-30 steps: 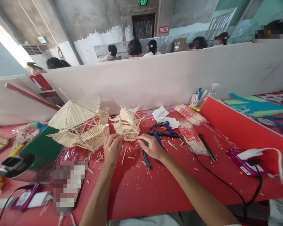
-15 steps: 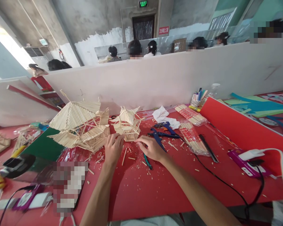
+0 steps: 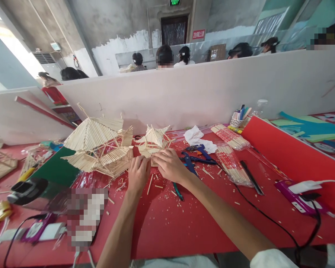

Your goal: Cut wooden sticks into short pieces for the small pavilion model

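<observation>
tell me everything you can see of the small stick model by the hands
The small stick model looks built of thin, pale wooden sticks. It stands upright on the red table, right of the larger stick model and before the pale partition. Its peaked roof has flared corners, with another sloping tier below; some sticks jut out at the right. The right hand covers much of its lower front and seems to touch it; the left hand is close by, contact unclear.

small stick model [image 3: 153, 137] partly behind right hand [image 3: 169, 164], exit sign [image 3: 174, 2] cropped, flat device [image 3: 87, 217] blurred
</observation>
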`<state>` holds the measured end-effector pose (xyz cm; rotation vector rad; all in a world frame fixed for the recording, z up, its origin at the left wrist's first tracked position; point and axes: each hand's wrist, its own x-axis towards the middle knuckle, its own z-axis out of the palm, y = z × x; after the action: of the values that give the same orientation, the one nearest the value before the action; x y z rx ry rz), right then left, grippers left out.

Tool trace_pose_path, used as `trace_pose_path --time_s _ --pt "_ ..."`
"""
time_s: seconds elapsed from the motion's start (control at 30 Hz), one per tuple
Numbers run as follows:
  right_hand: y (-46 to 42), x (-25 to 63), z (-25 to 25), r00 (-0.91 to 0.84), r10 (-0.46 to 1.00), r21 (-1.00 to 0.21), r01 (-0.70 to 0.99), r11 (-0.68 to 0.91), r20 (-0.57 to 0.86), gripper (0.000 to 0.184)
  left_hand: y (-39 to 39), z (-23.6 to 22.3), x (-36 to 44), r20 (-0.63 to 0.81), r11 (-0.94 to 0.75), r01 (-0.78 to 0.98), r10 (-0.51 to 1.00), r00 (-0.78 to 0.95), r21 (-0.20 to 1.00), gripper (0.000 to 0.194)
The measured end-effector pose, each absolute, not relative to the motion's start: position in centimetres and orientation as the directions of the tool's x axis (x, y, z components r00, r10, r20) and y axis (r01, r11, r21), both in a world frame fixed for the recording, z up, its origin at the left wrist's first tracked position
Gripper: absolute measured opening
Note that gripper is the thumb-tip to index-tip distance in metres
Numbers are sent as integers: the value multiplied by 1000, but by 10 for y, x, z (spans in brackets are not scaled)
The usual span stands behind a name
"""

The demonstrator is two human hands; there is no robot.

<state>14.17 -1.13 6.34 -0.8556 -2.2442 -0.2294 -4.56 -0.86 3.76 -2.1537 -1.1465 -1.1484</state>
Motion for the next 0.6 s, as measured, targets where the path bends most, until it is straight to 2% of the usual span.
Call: trace_pose_path --time_s 0.6 --pt "8 144 51 -548 516 -110 608 786 659 36 -8 35 -44 778 -517 843 587 225 147 8"
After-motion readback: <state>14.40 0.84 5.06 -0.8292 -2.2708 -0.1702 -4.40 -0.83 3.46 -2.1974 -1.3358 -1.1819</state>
